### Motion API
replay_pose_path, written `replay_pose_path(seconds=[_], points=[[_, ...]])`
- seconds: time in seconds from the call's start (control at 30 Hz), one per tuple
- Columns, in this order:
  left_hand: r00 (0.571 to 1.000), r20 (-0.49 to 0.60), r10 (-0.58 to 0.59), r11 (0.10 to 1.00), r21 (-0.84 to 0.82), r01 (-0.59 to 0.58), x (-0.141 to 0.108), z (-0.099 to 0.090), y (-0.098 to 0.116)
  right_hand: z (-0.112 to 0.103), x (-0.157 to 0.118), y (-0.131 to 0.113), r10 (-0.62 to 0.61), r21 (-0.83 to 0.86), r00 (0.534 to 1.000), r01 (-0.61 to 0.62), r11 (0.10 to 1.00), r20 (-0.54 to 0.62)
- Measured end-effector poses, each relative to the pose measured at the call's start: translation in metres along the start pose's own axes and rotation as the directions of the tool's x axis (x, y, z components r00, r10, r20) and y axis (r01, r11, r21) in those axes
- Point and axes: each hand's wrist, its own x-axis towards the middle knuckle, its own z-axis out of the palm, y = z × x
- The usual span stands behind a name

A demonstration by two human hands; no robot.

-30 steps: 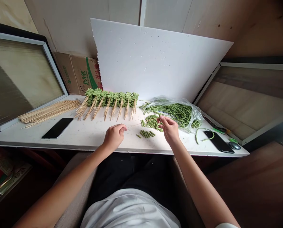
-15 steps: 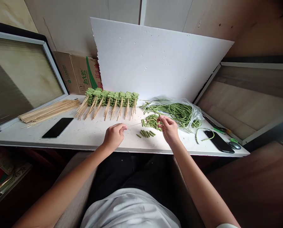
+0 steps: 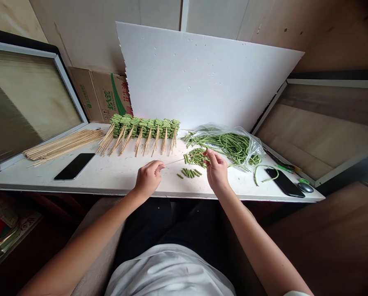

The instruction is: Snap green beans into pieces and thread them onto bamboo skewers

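My left hand (image 3: 148, 176) is closed around the near end of a thin bamboo skewer (image 3: 174, 161), which slants across to the right. At its far end my right hand (image 3: 217, 169) pinches a short cut piece of green bean (image 3: 206, 151), mostly covered by the fingers. Below and behind the skewer lie cut long-bean pieces, a small group (image 3: 191, 173) near the table edge and a larger pile (image 3: 196, 156) partly hidden by my right hand. Finished bean skewers (image 3: 145, 127) are stacked in a row at the back left, their sticks pointing toward me.
Loose bamboo skewers (image 3: 65, 144) and a phone (image 3: 75, 166) lie on the left. A plastic bag of whole long beans (image 3: 233, 146) sits behind my right hand. Farther right are another phone (image 3: 284, 183) and a dark rounded object (image 3: 305, 187). A white foam board (image 3: 208, 78) stands behind.
My right hand has shifted slightly left and down along the skewer. My left hand has barely moved and keeps its grip.
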Motion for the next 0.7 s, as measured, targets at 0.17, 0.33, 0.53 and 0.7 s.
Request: replay_pose_path(seconds=[0.17,0.33,0.53,0.7], points=[[1.000,-0.017,0.005,1.000,-0.027,-0.005,-0.002,0.002,0.004,0.010,-0.016,-0.001,-0.033,-0.039,0.999,0.034,0.999,0.027],[1.000,-0.025,-0.016,0.996,-0.084,0.014,-0.003,0.004,0.009,0.023,-0.037,0.000,-0.019,-0.053,0.996,0.024,0.998,0.091],[0.998,0.011,-0.068,0.992,-0.101,0.069,-0.003,0.006,0.012,0.025,-0.041,0.006,-0.026,-0.066,0.994,0.033,0.997,0.108],[0.997,0.014,-0.076,0.993,-0.084,0.077,-0.001,0.004,0.010,0.016,-0.025,0.007,-0.013,-0.051,0.990,0.021,0.998,0.143]])
